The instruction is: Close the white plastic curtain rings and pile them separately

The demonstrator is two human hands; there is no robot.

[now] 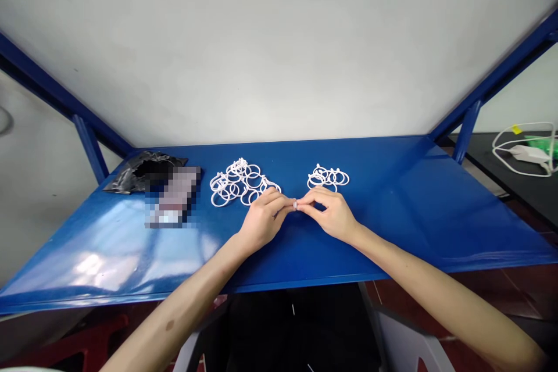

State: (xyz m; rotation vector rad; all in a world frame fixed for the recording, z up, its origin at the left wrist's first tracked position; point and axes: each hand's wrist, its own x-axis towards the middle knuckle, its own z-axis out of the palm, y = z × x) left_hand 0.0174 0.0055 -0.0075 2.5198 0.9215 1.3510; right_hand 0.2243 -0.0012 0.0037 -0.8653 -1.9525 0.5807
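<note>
My left hand (261, 218) and my right hand (331, 212) meet over the blue table (414, 209), fingertips pinched together on one small white plastic ring (295, 204), mostly hidden by the fingers. A larger pile of white rings (239, 182) lies just behind my left hand. A smaller pile of white rings (328, 177) lies just behind my right hand.
A crumpled black plastic bag (139, 177) and a blurred-out flat object (174, 197) lie at the table's left. Blue frame posts (89, 148) rise at both back corners. A white wall stands behind. A black side table with a white cable (523, 148) is at the right.
</note>
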